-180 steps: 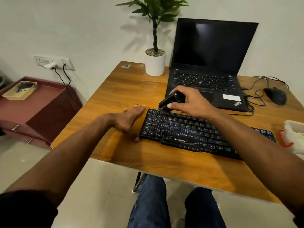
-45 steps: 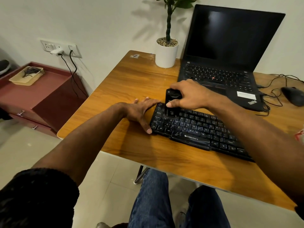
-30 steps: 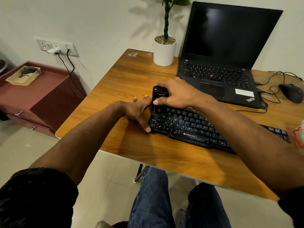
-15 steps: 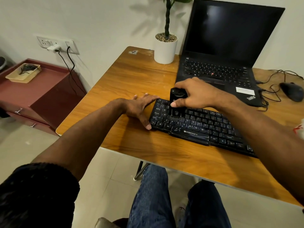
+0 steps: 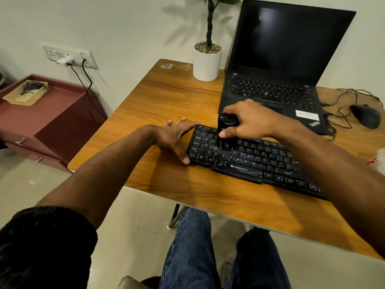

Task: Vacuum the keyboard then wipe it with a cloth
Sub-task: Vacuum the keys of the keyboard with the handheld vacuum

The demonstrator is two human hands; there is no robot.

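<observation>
Since half a second ago, nothing has shifted: right hand [image 5: 248, 119] grips the upright black vacuum [image 5: 226, 132] on the keyboard [image 5: 250, 159]'s left keys; left hand [image 5: 177, 134] lies flat against its left end on the bench [image 5: 166, 97]. White pot [image 5: 207, 61] holds pebbles and a plant; beige tray [image 5: 25, 93] holds dark cords.

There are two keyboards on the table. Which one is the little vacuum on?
The separate black keyboard nearest the person. The right hand holds the vacuum upright on its left keys. The laptop keyboard behind is untouched.
</observation>
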